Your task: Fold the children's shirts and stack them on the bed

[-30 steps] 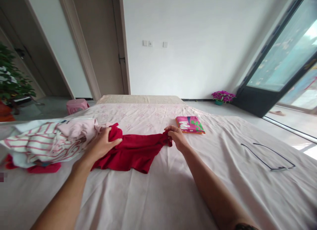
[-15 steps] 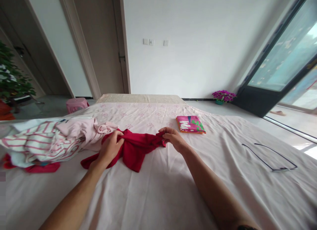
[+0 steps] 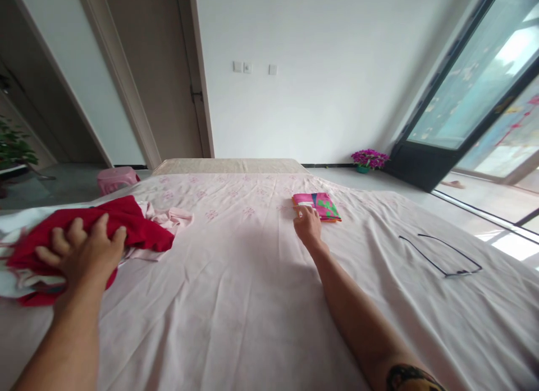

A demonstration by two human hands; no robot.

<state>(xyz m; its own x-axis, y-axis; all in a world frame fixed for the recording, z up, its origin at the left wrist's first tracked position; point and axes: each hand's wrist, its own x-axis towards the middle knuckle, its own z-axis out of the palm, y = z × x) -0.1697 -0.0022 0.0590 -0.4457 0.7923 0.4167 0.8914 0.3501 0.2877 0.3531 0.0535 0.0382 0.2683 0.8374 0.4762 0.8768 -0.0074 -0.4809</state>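
Note:
My left hand (image 3: 86, 248) lies with fingers spread on top of a red garment (image 3: 145, 225), which rests on a heap of clothes at the left. Parts of a pale pink garment (image 3: 174, 218) and white cloth show beneath the red one. My right hand (image 3: 308, 225) is at the near left corner of a folded pink cloth (image 3: 326, 203) with green and white print and an orange edge. Its fingers are curled onto that corner, and the fingertips are partly hidden.
A pinkish-white sheet (image 3: 236, 301) covers the wide surface. Eyeglasses (image 3: 446, 273) lie unfolded at the right. Beyond the surface stand a pink stool (image 3: 118, 179) and a pot of purple flowers (image 3: 368, 160). A glass door (image 3: 446, 116) is at the right.
The red garment, earlier held between both hands in the middle, is now on the heap at the left under my left hand. My right hand has let go of it and moved to the folded cloth.

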